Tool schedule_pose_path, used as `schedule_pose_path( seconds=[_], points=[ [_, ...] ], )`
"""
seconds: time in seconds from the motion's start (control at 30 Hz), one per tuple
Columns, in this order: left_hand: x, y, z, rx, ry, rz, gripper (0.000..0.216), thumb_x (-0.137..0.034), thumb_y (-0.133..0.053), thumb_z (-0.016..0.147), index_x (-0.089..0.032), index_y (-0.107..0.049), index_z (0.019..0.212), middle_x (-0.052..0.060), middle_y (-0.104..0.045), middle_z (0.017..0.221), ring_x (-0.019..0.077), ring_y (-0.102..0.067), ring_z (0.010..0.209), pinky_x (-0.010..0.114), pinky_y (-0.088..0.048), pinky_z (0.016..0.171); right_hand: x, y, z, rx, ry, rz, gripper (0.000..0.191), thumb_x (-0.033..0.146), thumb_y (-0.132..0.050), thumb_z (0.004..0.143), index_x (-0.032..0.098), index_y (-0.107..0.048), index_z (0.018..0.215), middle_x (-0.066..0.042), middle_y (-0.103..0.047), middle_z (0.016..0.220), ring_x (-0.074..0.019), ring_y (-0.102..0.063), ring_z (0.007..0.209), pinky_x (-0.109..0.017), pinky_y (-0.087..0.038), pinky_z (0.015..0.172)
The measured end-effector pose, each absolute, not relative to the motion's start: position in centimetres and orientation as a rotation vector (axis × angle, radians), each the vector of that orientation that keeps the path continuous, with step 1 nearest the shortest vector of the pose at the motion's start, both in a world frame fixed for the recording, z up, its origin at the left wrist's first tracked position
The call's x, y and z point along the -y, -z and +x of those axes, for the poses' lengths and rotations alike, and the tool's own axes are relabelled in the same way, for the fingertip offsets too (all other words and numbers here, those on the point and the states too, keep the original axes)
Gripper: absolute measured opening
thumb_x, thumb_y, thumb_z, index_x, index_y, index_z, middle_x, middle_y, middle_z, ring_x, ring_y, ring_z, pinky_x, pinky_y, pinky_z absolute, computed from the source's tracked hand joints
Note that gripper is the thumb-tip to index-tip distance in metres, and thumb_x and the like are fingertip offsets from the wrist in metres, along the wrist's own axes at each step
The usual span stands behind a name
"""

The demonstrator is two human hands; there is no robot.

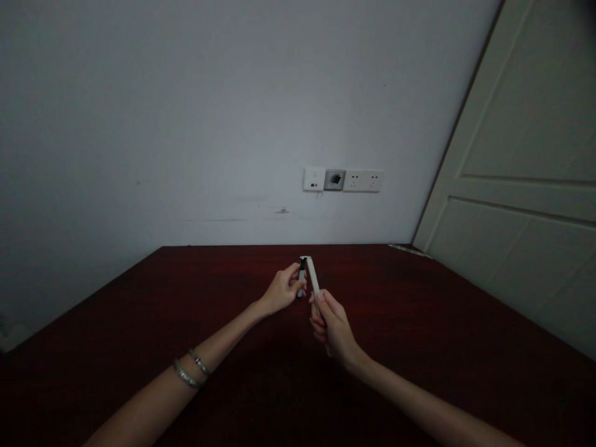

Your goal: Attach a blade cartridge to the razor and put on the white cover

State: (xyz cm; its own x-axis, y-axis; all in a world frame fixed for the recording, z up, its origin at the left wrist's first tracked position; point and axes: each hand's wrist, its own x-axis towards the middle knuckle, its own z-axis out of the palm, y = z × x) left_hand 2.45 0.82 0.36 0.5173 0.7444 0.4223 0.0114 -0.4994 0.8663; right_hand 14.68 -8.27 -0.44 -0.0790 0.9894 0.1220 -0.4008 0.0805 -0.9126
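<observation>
Just short of the middle of the surface's [209, 279] far edge, the right hand [338, 326], clamped round a white stick [313, 276], angles it far and slightly left, its tip beside the far end of the grey piece [301, 286] pinched in the nearer left hand [280, 290].

One white stick [313, 274], one grey-black piece [302, 274], two bracelets [187, 375], one tabletop [195, 279], one door [521, 149].

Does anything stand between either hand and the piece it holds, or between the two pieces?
Nothing visible stands between the left hand and the short grey piece, or between the right hand and the long white piece. Between the pieces, only left fingertips show, low in the gap; their tops are too small to judge.
</observation>
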Motion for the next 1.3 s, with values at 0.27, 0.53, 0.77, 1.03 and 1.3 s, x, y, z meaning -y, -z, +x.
schedule_pose_path(
  seconds=[0.27, 0.53, 0.77, 1.03, 1.3],
  points=[
    [-0.1, -1.1, 2.7, -0.593, -1.053, 1.902, 0.011, -0.024, -0.052, 0.079, -0.015, -0.047, 0.082, -0.001, -0.055, 0.067, 0.0097, -0.053, 0.057, 0.022, -0.043, 0.058, 7.9, 0.1, 14.5, 1.027, -1.312, -0.729, 0.032, 0.051, -0.055, 0.076, 0.021, -0.044, 0.076, 0.011, -0.029, 0.047, -0.0020, -0.016, 0.034, -0.013, -0.013, 0.030],
    [-0.4, -0.7, 2.5, -0.602, -1.071, 1.880, 0.011, -0.023, -0.053, 0.079, -0.015, -0.046, 0.082, 0.000, -0.055, 0.069, 0.0099, -0.054, 0.059, 0.022, -0.044, 0.059, 7.7, -0.4, 14.3, 0.996, -1.327, -0.715, 0.036, 0.054, -0.057, 0.072, 0.020, -0.044, 0.075, 0.012, -0.028, 0.045, -0.0016, -0.015, 0.035, -0.012, -0.012, 0.030],
    [-0.7, -0.9, 2.4, -0.629, -1.111, 1.866, 0.011, -0.022, -0.052, 0.077, -0.014, -0.047, 0.082, -0.001, -0.055, 0.067, 0.0097, -0.055, 0.056, 0.020, -0.042, 0.054, 7.8, 0.2, 13.8, 1.007, -1.369, -0.725, 0.036, 0.054, -0.056, 0.073, 0.021, -0.044, 0.076, 0.012, -0.028, 0.045, -0.0016, -0.015, 0.034, -0.013, -0.012, 0.030],
    [-0.6, -1.3, 2.4, -0.638, -1.119, 1.877, 0.009, -0.021, -0.051, 0.077, -0.014, -0.047, 0.083, -0.002, -0.053, 0.065, 0.0081, -0.052, 0.054, 0.019, -0.041, 0.052, 7.8, 0.9, 13.5, 0.988, -1.381, -0.724, 0.035, 0.054, -0.055, 0.075, 0.021, -0.044, 0.078, 0.012, -0.029, 0.046, -0.0019, -0.018, 0.035, -0.012, -0.012, 0.031],
    [-0.5, -1.3, 2.4, -0.639, -1.102, 1.941, 0.007, -0.014, -0.048, 0.076, -0.014, -0.048, 0.083, -0.003, -0.053, 0.064, 0.0083, -0.052, 0.057, 0.018, -0.041, 0.053, 7.7, 0.9, 13.3, 0.996, -1.356, -0.697, 0.034, 0.054, -0.054, 0.076, 0.021, -0.044, 0.077, 0.012, -0.029, 0.046, -0.0023, -0.016, 0.035, -0.013, -0.013, 0.030]
  ],
)
